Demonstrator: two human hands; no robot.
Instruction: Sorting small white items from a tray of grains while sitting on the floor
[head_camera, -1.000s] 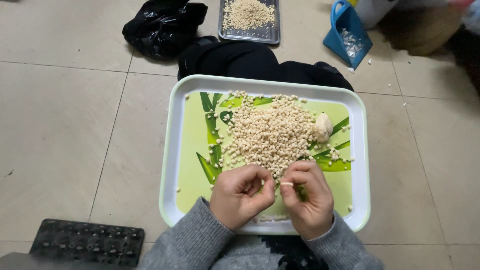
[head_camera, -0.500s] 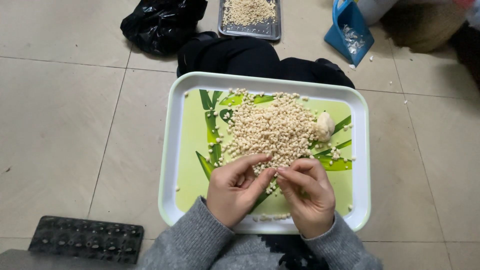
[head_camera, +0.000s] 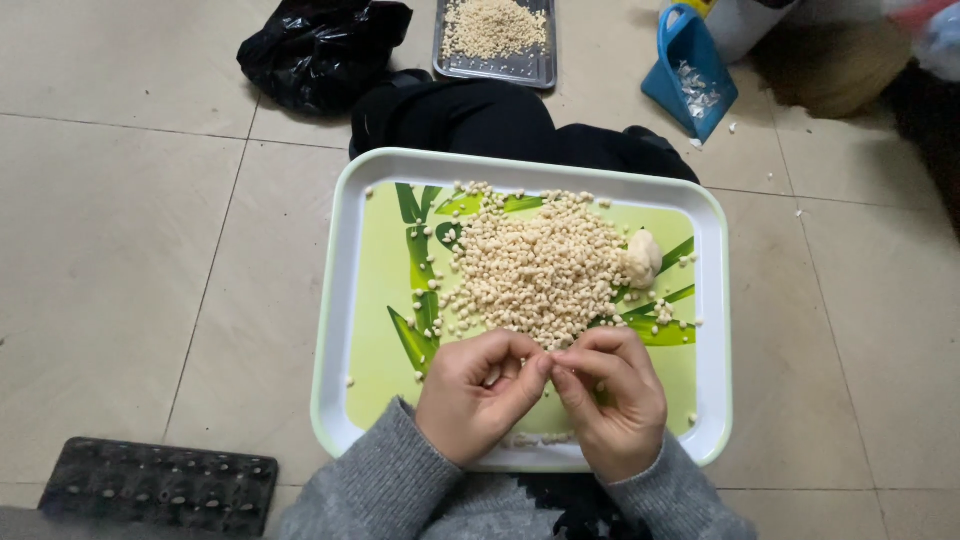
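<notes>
- Pellets (head_camera: 535, 265) lie in a pale heap on the tray (head_camera: 340, 300), filling its middle and spreading toward the far edge; stray ones dot the left side and the right edge; the heap is roundish, with no clear long axis
- each pellet is too small to tell which way it points
- tray: rounded rectangle, white rim, light green floor printed with darker green leaves; its long side runs left to right; it rests on dark-trousered legs (head_camera: 470, 115) above a tiled floor (head_camera: 120, 250)
- lump (head_camera: 642, 257), pale and doughy, sits at the heap's right flank, touching it
- left hand (head_camera: 475, 395) is curled at the tray's near edge, thumb and forefinger pinched together at the heap's near margin; whether a pellet sits between them cannot be told
- right hand (head_camera: 610, 400) is just beside it, fingertips pinched and meeting the left's; what they hold is hidden
- both wrists wear grey knit sleeves
- black bag (head_camera: 320, 45), crumpled, lies on the floor beyond the tray's far left corner
- metal pan (head_camera: 525, 68), rectangular, holds more pellets beyond the far edge
- blue scoop (head_camera: 688, 70) stands beyond the far right corner, white bits inside
- black grid (head_camera: 155, 485), flat and rectangular, lies by the near left corner
</notes>
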